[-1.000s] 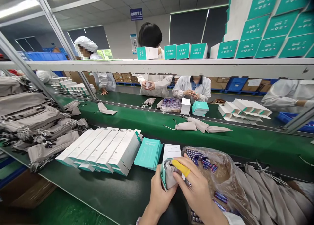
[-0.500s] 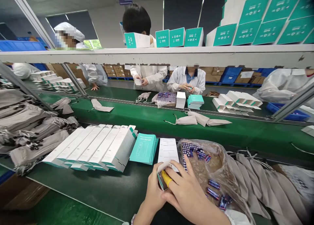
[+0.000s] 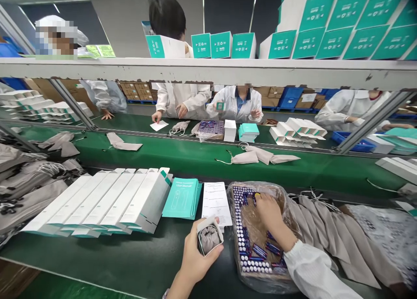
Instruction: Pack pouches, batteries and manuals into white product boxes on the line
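My left hand [image 3: 195,257] is closed around a narrow white box [image 3: 206,222], its open end facing me. Inside the box sits a gathered grey fabric pouch [image 3: 209,240]. My right hand [image 3: 269,212] reaches into the plastic-lined tray [image 3: 260,284] of batteries, right of the box. Its fingers are bent down onto dark blue batteries [image 3: 249,199] near the tray's far side; the fingertips are partly hidden, and one wears a yellow finger cover [image 3: 257,195]. Upright batteries [image 3: 240,229] line the tray's left side, and loose ones [image 3: 259,251] lie on the brown bottom.
Left of my hands are a row of white boxes [image 3: 107,199], teal manuals [image 3: 181,198] and printed sheets [image 3: 216,201]. Grey pouches [image 3: 329,225] lie right of the tray, more [image 3: 29,194] at far left. A shelf [image 3: 208,68] crosses above; co-workers sit or stand opposite.
My right hand has left the box and moved right into the battery tray. My left hand still holds the box, now showing the pouch inside. The view has shifted somewhat.
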`<state>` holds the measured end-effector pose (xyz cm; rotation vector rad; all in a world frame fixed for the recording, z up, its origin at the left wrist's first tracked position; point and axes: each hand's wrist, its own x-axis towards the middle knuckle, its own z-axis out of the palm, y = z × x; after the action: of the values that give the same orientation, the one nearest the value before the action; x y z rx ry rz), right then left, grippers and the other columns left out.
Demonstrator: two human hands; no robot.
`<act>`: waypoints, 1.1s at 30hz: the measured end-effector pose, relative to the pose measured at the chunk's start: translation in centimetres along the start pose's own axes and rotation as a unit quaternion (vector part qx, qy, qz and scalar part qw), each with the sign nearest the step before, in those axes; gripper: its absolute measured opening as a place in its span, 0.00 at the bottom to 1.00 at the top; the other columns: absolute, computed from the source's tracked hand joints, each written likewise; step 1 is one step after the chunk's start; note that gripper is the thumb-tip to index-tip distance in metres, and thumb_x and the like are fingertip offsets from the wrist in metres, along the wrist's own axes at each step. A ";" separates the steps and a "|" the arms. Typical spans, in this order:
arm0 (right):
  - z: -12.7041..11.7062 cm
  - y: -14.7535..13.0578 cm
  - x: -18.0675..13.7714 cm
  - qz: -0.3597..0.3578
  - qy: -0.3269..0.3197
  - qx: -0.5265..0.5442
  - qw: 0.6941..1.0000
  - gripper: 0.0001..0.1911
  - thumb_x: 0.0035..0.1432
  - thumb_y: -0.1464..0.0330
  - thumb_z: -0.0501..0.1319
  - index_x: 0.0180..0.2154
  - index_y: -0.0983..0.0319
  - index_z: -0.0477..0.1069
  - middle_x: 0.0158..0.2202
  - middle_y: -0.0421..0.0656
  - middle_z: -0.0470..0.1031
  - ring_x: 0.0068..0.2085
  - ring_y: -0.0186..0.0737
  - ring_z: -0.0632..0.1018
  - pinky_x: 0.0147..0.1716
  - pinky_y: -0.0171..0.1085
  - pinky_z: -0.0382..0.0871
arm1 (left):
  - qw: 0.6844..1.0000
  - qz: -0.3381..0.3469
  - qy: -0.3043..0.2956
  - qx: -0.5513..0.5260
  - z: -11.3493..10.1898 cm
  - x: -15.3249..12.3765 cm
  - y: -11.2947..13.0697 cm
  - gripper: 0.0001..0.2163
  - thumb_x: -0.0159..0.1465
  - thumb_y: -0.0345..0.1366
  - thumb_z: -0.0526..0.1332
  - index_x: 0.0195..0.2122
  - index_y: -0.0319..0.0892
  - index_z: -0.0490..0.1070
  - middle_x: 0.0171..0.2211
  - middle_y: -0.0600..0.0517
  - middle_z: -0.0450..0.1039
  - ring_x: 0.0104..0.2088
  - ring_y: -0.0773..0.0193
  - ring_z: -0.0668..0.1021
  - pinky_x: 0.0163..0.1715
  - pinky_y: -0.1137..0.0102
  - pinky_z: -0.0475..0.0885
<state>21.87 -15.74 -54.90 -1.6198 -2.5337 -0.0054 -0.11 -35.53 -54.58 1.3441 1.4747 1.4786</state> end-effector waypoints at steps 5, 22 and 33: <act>0.9 0.4 -0.2 0.017 0.022 0.055 0.998 0.10 0.58 0.80 0.56 0.37 0.68 0.75 0.40 0.58 0.79 0.47 0.56 0.78 0.48 0.48 0.67 | 1.000 0.006 0.006 -0.020 0.6 0.0 -0.1 0.25 0.58 0.39 0.69 0.55 0.45 0.63 0.51 0.44 0.78 0.51 0.50 0.80 0.49 0.62 0.76; -5.9 -12.1 -8.9 -0.124 0.103 0.559 0.813 0.07 0.63 0.69 0.61 0.39 0.53 0.78 0.54 0.44 0.72 0.58 0.48 0.69 0.59 0.50 0.63 | 0.998 0.006 0.062 -0.024 2.4 0.3 0.6 0.23 0.57 0.38 0.70 0.52 0.44 0.65 0.47 0.46 0.78 0.44 0.55 0.82 0.43 0.64 0.78; -4.1 -13.5 -8.6 0.002 -0.094 0.753 0.651 0.26 0.61 0.67 0.60 0.60 0.52 0.61 0.62 0.46 0.67 0.62 0.46 0.70 0.61 0.49 0.65 | 0.980 -0.020 0.057 -0.188 3.0 -1.6 1.3 0.27 0.66 0.52 0.58 0.61 0.42 0.63 0.58 0.39 0.71 0.57 0.45 0.74 0.56 0.54 0.72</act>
<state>13.67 -29.57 -50.94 -0.7733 -1.4213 1.7529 3.38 -36.32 -54.09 1.0105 1.2018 1.7273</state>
